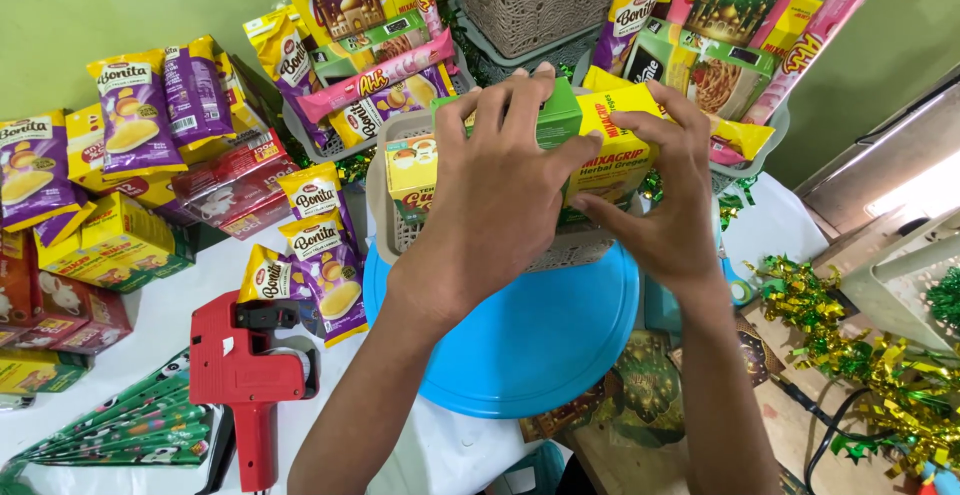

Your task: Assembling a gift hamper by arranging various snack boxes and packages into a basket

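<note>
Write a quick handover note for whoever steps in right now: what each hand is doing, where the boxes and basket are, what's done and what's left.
Left hand: spread over the green box, pressing it into the beige basket.
Right hand: gripping the yellow box beside it, at the basket's right end.
Basket sits on the round blue lid; a small yellow-green carton already stands at its left end.
Done: three boxes in or at the basket.
Left: both held boxes not yet released. Purple snack bags and red price gun lie left, untouched.

My left hand (500,195) lies flat, fingers spread forward; my right hand (665,190) curls beside it, thumb pointing inward, both forearms extended.
</note>
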